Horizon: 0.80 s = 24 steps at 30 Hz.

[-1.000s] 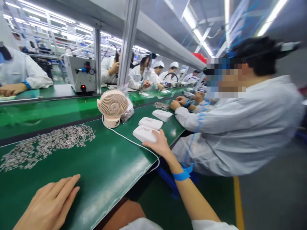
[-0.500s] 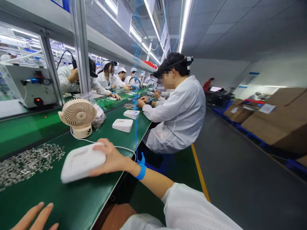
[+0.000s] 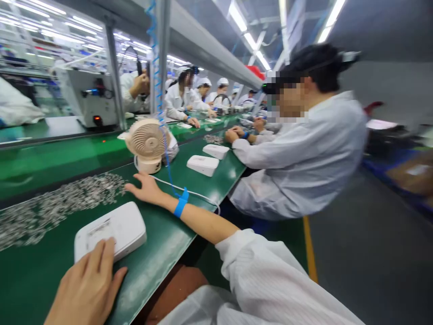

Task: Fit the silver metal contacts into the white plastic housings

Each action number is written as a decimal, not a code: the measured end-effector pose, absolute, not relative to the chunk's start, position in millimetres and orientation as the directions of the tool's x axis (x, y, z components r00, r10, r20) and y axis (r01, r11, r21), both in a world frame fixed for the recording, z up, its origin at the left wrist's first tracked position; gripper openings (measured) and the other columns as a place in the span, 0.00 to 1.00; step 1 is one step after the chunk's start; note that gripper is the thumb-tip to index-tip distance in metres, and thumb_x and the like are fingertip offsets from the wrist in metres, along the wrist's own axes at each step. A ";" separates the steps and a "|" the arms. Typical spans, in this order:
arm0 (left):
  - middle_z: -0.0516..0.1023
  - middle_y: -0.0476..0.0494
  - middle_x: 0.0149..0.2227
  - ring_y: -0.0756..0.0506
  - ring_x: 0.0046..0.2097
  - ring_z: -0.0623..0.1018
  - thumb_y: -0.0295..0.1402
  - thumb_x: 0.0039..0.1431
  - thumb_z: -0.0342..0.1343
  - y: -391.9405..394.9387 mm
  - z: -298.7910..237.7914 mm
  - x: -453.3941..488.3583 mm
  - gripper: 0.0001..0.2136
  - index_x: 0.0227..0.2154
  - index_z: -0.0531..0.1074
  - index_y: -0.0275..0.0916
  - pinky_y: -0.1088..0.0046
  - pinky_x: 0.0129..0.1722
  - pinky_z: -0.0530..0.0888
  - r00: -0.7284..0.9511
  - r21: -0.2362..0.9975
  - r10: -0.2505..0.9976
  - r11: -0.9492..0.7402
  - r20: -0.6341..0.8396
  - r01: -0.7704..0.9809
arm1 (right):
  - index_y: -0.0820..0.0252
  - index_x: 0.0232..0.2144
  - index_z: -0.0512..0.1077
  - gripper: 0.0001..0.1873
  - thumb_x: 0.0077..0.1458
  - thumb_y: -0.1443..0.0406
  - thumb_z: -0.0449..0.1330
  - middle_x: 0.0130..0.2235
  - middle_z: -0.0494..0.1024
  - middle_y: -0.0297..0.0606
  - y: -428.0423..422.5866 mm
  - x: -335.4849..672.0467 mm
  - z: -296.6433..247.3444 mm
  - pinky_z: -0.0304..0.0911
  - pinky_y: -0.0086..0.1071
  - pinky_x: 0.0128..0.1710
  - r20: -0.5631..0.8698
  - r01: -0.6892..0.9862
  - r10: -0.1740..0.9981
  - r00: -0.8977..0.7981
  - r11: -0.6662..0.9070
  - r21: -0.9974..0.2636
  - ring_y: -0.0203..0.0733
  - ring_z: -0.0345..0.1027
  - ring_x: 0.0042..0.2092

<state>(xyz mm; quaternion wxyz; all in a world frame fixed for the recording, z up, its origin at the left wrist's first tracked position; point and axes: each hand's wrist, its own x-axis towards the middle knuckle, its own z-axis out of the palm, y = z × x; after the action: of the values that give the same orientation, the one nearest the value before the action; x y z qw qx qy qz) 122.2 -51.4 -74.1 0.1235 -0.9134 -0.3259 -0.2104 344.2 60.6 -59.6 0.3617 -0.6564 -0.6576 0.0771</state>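
A white plastic device (image 3: 130, 223) with a rounded-corner casing lies on the green table, a printed label on its upper face. My left hand (image 3: 86, 277) rests on its near edge, fingers stretched flat over the casing and thumb out to the side. Beyond the device my right hand (image 3: 145, 187), with a blue wrist strap (image 3: 181, 203), hovers by a long pile of small metal parts (image 3: 77, 198). Its fingers are apart and nothing shows in them. Whether the fingertips touch the parts, I cannot tell.
A beige fan (image 3: 147, 142) stands behind my right hand, its white cable (image 3: 199, 196) crossing the table. Two more white devices (image 3: 203, 165) lie farther along. A co-worker (image 3: 297, 149) sits at right. A coiled blue cord (image 3: 157, 67) hangs down.
My right hand has let go of the white device, which now lies flat, and has moved toward the metal parts. My left hand has come up onto the device. The view has turned left.
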 end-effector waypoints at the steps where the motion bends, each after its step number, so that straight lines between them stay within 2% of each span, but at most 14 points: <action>1: 0.72 0.25 0.46 0.33 0.39 0.75 0.32 0.59 0.45 -55.7 -69.3 125.8 0.18 0.49 0.65 0.27 0.57 0.34 0.71 0.692 -0.124 0.567 -0.727 0.446 0.675 | 0.68 0.47 0.69 0.24 0.53 0.57 0.58 0.51 0.70 0.51 67.0 344.0 -62.7 0.56 0.38 0.55 0.366 0.805 0.924 0.110 0.134 -0.578 0.45 0.62 0.55; 4: 0.72 0.29 0.48 0.37 0.42 0.75 0.33 0.59 0.47 -62.7 -65.2 129.9 0.18 0.51 0.65 0.31 0.63 0.37 0.72 0.691 -0.154 0.599 -0.701 0.404 0.697 | 0.67 0.52 0.65 0.30 0.50 0.56 0.60 0.57 0.64 0.54 81.1 339.2 -70.2 0.51 0.45 0.58 0.337 0.780 0.941 0.001 0.210 -0.589 0.51 0.55 0.59; 6: 0.72 0.30 0.49 0.39 0.44 0.74 0.33 0.59 0.47 -66.3 -65.6 130.0 0.19 0.52 0.64 0.31 0.64 0.39 0.72 0.675 -0.160 0.636 -0.672 0.374 0.723 | 0.61 0.51 0.67 0.31 0.45 0.56 0.64 0.57 0.64 0.51 86.1 333.1 -72.2 0.50 0.50 0.57 0.322 0.756 0.942 -0.095 0.279 -0.592 0.55 0.56 0.59; 8: 0.72 0.29 0.49 0.38 0.45 0.74 0.32 0.59 0.48 -70.4 -64.4 131.1 0.19 0.52 0.63 0.30 0.64 0.40 0.72 0.674 -0.179 0.643 -0.662 0.363 0.728 | 0.57 0.45 0.72 0.23 0.45 0.58 0.64 0.54 0.69 0.45 87.6 327.2 -72.3 0.52 0.49 0.56 0.326 0.722 0.929 -0.176 0.347 -0.599 0.53 0.59 0.57; 10: 0.72 0.28 0.48 0.38 0.44 0.74 0.32 0.57 0.49 -74.1 -61.0 133.7 0.20 0.52 0.63 0.27 0.63 0.40 0.72 0.678 -0.196 0.639 -0.659 0.365 0.726 | 0.57 0.37 0.76 0.13 0.47 0.63 0.62 0.48 0.74 0.41 86.6 323.8 -72.6 0.55 0.43 0.55 0.349 0.682 0.912 -0.217 0.397 -0.614 0.48 0.64 0.54; 12: 0.72 0.26 0.48 0.37 0.44 0.73 0.31 0.56 0.51 -76.6 -56.5 136.6 0.21 0.51 0.64 0.25 0.62 0.40 0.72 0.671 -0.200 0.648 -0.649 0.362 0.734 | 0.58 0.35 0.76 0.10 0.49 0.66 0.59 0.43 0.77 0.40 84.8 324.2 -74.5 0.60 0.36 0.50 0.375 0.650 0.905 -0.199 0.408 -0.641 0.43 0.68 0.48; 16: 0.72 0.29 0.48 0.39 0.43 0.73 0.31 0.57 0.50 -78.2 -49.7 139.0 0.18 0.50 0.65 0.28 0.64 0.38 0.72 0.668 -0.192 0.659 -0.647 0.345 0.738 | 0.64 0.40 0.74 0.16 0.53 0.64 0.52 0.36 0.78 0.41 83.9 333.6 -81.3 0.65 0.33 0.38 0.390 0.627 0.920 -0.029 0.321 -0.710 0.38 0.71 0.34; 20: 0.74 0.34 0.43 0.44 0.33 0.72 0.29 0.60 0.46 -79.0 -47.1 138.5 0.15 0.47 0.68 0.30 0.67 0.31 0.71 0.706 -0.187 0.624 -0.690 0.336 0.699 | 0.65 0.34 0.75 0.17 0.52 0.65 0.49 0.30 0.77 0.39 86.7 344.5 -84.1 0.65 0.31 0.33 0.366 0.627 0.927 0.081 0.238 -0.742 0.38 0.69 0.30; 24: 0.74 0.33 0.42 0.44 0.33 0.71 0.30 0.61 0.45 -79.9 -46.1 138.0 0.15 0.46 0.67 0.28 0.67 0.31 0.70 0.736 -0.204 0.581 -0.719 0.348 0.665 | 0.65 0.29 0.76 0.14 0.50 0.67 0.51 0.26 0.76 0.38 85.8 349.0 -80.3 0.63 0.31 0.31 0.316 0.653 0.946 0.071 0.195 -0.731 0.38 0.68 0.29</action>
<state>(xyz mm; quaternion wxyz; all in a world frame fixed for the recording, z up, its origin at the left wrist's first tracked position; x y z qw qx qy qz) 138.0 -79.9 -46.1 0.1592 -0.9179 -0.3394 -0.1304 349.0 85.8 -80.3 0.4071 -0.6083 -0.6573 0.1797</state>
